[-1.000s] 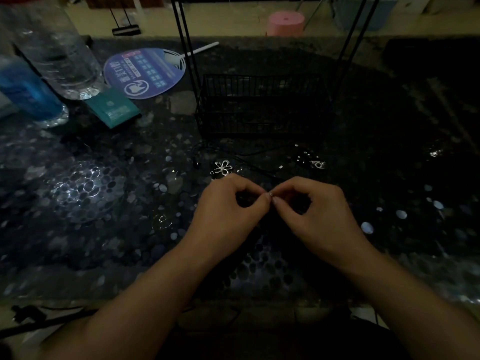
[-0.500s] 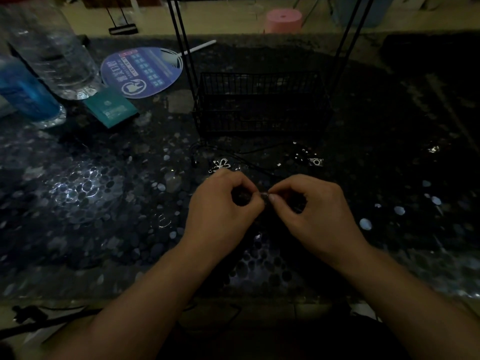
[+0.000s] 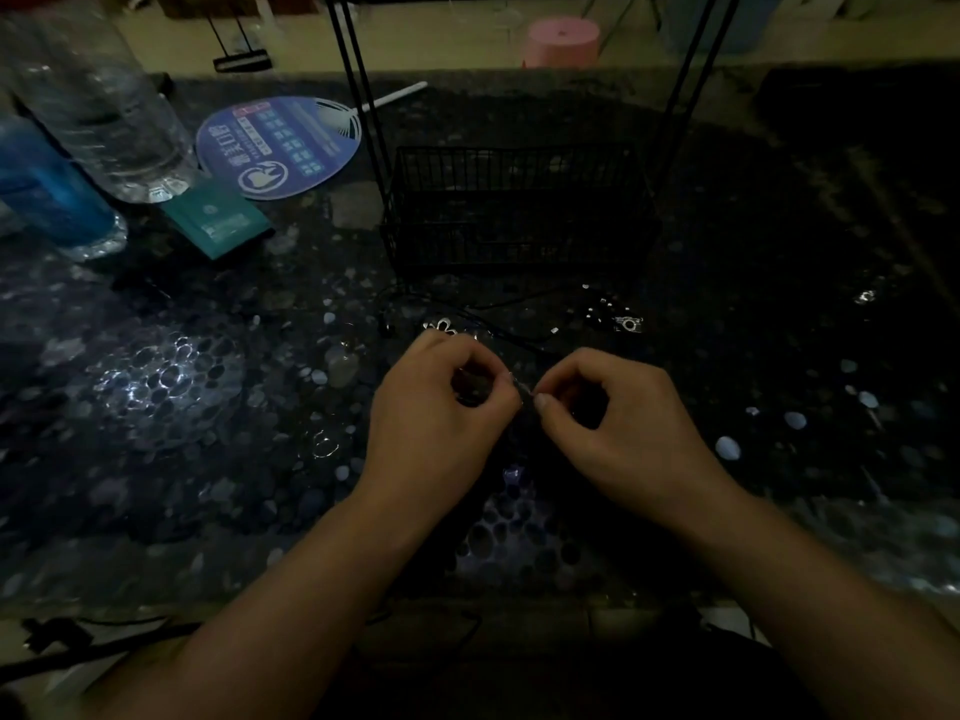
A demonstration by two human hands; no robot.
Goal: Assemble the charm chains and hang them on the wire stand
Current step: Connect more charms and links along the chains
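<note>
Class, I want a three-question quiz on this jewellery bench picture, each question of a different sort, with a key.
1. True or false: the fan lies left of the wire stand.
2. Where do the left hand and right hand meet? A) inside the stand B) over the table, in front of the stand C) on the blue bottle
3. Fill in: the silver flower charm lies just beyond the ___ hand.

Key: 1 true; 2 B; 3 left. Both hands pinch a small piece, too dim to identify.
</note>
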